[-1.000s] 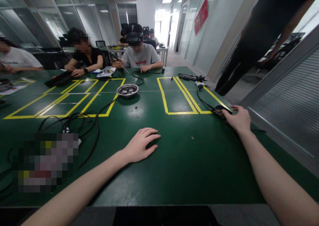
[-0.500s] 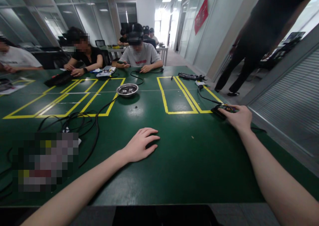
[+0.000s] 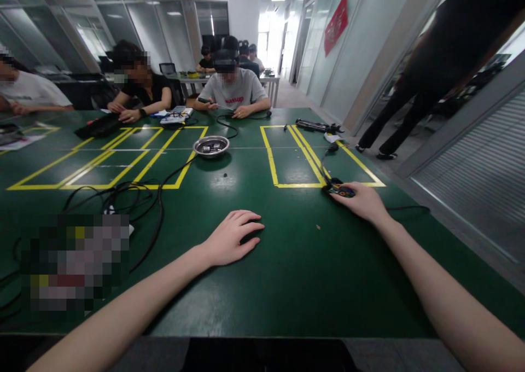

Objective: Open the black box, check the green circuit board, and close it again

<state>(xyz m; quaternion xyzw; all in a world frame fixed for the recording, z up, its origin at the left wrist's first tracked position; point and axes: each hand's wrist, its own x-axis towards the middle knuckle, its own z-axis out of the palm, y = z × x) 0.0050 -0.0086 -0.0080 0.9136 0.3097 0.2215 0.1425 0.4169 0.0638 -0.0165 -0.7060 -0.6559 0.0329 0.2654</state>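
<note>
My left hand (image 3: pixel 237 238) lies open on the green table (image 3: pixel 262 301), fingers forward and a little apart, with nothing in it. At the right, my right hand (image 3: pixel 367 202) is closed around a small black device (image 3: pixel 340 190) with a multicoloured top. I cannot make out its exact kind. It is at the front edge of the yellow-taped area. From its far side a dark cord runs up to a black plug (image 3: pixel 332 149). My fingers hide part of the device.
A metal bowl (image 3: pixel 211 154) with small metal parts stands mid-table. Black cables (image 3: pixel 123 194) and a blurred-out object (image 3: pixel 77 265) lie at left. A black folded tool-like item (image 3: pixel 318 126) is at the far right. A person (image 3: pixel 233 90) works opposite; another person stands at right.
My right hand has moved left with the device, and the cord and plug have shifted with it. My left hand has stayed in place.
</note>
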